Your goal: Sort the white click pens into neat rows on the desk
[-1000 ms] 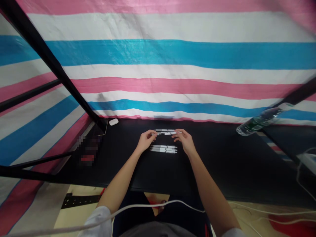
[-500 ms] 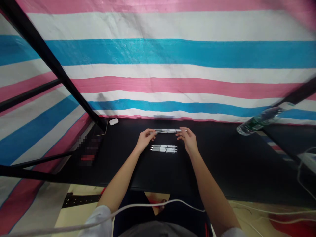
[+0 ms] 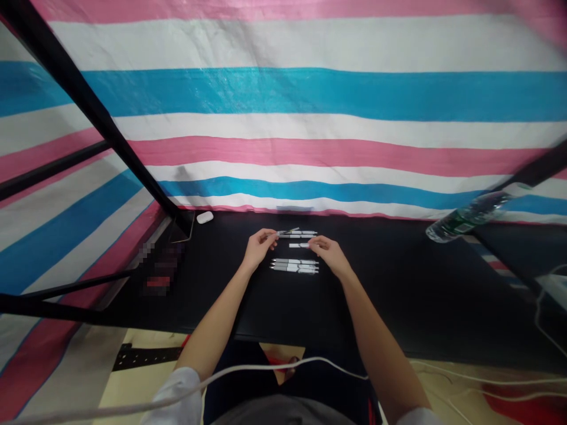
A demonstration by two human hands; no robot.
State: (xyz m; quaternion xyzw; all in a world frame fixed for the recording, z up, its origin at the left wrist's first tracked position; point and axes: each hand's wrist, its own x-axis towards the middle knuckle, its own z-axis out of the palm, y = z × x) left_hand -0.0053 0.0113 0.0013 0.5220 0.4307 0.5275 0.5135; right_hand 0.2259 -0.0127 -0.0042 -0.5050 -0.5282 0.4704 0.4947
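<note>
My left hand (image 3: 261, 247) pinches one end of a slim dark, grey-tipped stick (image 3: 290, 231), which looks like a pen refill and slants up to the right. Beneath and behind it lie white pens (image 3: 303, 234) side by side on the black table (image 3: 385, 283). Between finger and thumb my right hand (image 3: 328, 251) grips a short white pen barrel (image 3: 299, 245), level and apart from the refill. Closer to me, several white pens with grey grips (image 3: 295, 266) form a parallel row, tips to the left. Fingers cover the held ends.
A plastic water bottle (image 3: 465, 221) stands at the right. The back left of the table holds a white earbud case (image 3: 205, 217). Dark metal frame bars (image 3: 119, 141) edge the left side, before a striped sheet (image 3: 310, 94). A white cable (image 3: 266, 367) crosses in front of me.
My right hand has moved down and slightly left, and now has the white barrel apart from the dark stick. My left hand has barely moved. The near row of pens is unchanged.
</note>
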